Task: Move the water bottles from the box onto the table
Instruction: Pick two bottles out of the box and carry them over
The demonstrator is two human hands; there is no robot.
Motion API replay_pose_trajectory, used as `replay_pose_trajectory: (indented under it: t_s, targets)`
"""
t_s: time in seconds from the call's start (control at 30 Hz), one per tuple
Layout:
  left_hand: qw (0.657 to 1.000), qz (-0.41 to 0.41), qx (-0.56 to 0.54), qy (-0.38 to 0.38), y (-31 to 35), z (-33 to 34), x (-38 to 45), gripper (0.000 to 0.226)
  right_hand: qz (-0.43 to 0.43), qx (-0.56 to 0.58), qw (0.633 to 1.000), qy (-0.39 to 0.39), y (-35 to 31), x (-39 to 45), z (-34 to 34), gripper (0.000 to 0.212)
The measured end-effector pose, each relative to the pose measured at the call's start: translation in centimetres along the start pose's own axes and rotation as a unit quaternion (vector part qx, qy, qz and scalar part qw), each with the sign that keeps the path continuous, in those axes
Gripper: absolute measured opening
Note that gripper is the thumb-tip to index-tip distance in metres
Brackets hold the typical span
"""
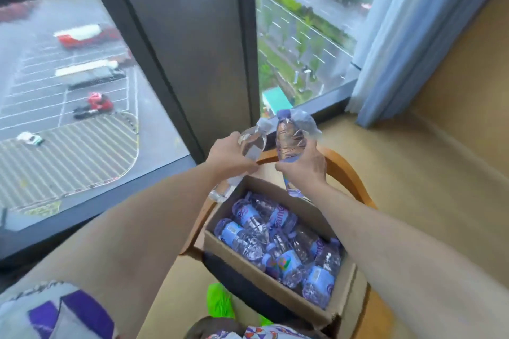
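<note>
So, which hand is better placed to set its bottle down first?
Hard to say: no table shows. The left hand grips a clear plastic bottle, the right hand a blue-labelled one, level above the cardboard box.

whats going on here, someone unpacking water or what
A person is lifting water bottles out of a cardboard box that sits on a wooden chair by the window. The left hand holds one bottle and the right hand holds another, both raised above the box. Many bottles still lie in the box. No table is in view.
</note>
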State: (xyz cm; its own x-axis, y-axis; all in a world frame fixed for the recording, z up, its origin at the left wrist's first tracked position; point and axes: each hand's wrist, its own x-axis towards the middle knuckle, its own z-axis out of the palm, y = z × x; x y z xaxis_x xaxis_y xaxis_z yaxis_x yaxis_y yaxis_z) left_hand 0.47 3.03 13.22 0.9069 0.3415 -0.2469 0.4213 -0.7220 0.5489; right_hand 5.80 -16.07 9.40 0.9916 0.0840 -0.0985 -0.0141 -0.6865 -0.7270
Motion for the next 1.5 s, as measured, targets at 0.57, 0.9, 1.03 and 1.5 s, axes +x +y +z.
replay_pose_trajectory:
  t_s: [0.57, 0.9, 1.03, 1.5]
  targets:
    - [0.896, -0.319, -0.093, 0.295, -20.9, -15.3, -30.4, 0.064, -0.280, 0.075, 0.908, -0.304, -21.8, -22.5, 15.6, 0.068]
    - [0.755, -0.470, -0.118, 0.443, -30.3, -14.9, -62.0, 0.058, -0.434, 0.072, 0.781, -0.444, -26.3, -53.0, 21.2, 0.061]
    - [0.697, -0.501, -0.149, 0.490, -32.5, -13.1, -74.0, 0.059, -0.472, 0.066, 0.730, -0.490, -26.0, -65.1, 22.5, 0.063]
    - [0.459, -0.648, -0.183, 0.579, -36.5, -3.0, -106.4, 0.059, -0.540, 0.016, 0.522, -0.660, -21.2, -101.4, 24.7, 0.066]
